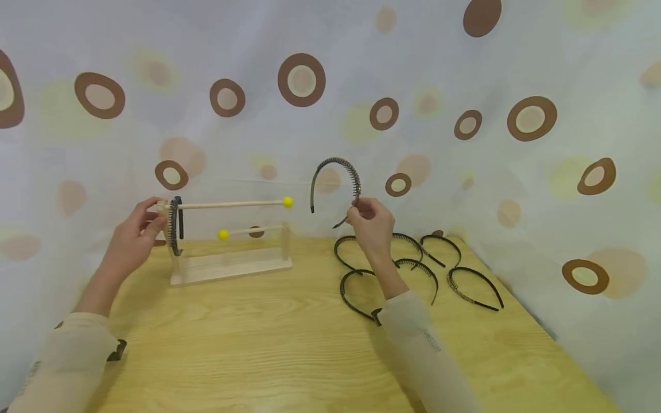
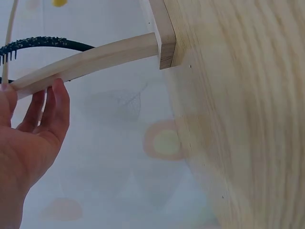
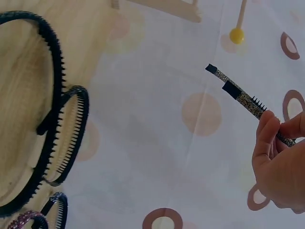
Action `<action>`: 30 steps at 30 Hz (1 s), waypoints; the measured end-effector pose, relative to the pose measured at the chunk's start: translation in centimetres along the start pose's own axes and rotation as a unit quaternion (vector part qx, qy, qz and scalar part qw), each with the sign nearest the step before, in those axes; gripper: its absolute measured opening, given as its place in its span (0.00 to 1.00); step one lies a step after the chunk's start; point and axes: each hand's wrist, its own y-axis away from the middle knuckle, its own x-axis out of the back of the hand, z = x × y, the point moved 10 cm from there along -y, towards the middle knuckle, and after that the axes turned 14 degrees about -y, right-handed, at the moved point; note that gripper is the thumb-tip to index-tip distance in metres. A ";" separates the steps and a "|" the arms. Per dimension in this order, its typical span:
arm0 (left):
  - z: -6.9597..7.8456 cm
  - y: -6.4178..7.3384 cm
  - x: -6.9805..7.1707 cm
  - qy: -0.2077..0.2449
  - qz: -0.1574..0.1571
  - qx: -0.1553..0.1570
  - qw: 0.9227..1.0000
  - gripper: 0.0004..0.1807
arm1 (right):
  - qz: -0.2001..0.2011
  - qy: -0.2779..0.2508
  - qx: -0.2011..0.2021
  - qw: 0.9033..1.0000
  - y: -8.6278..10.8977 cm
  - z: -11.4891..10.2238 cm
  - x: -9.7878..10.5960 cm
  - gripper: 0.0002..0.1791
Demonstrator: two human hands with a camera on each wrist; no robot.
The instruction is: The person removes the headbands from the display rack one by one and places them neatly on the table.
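Note:
My left hand (image 1: 130,240) grips the top of the left upright of a wooden stand (image 1: 232,265); in the left wrist view its fingers lie against the wooden post (image 2: 109,55). A dark toothed headband (image 1: 173,229) hangs on the stand's upper rod (image 1: 232,205), close beside that hand. My right hand (image 1: 375,225) pinches a glittery toothed headband (image 1: 337,160) near one end, held up in the air to the right of the rod's yellow ball tip (image 1: 287,202). In the right wrist view both ends of this headband (image 3: 248,102) point away from the fingers.
Several dark headbands lie on the right of the wooden table (image 1: 248,344), among them a glittery one (image 1: 461,292) near the edge. A lower rod with a yellow ball (image 1: 223,234) juts leftward from the stand's right upright. A patterned curtain (image 1: 341,63) hangs behind.

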 end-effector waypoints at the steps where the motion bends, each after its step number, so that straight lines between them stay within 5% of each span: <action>1: -0.3 0.2 0.2 0.001 0.000 0.004 1.000 0.27 | -0.006 0.002 -0.017 1.000 0.1 0.9 0.1 0.09; 6: -1.7 1.3 1.7 -0.010 0.000 0.028 1.000 0.28 | -0.061 0.065 -0.068 0.994 0.5 4.9 -0.3 0.08; 13: -2.5 2.0 3.9 -0.039 0.004 0.039 0.998 0.27 | -0.139 0.150 -0.104 0.973 1.6 8.2 -1.5 0.08; 21: -2.8 2.0 4.8 -0.031 0.014 0.031 0.999 0.27 | -0.212 0.092 -0.194 0.953 2.8 12.1 -3.4 0.10; 30: -3.6 1.6 4.6 -0.024 0.007 0.047 0.999 0.28 | -0.241 0.045 -0.292 0.924 2.7 16.8 -3.9 0.15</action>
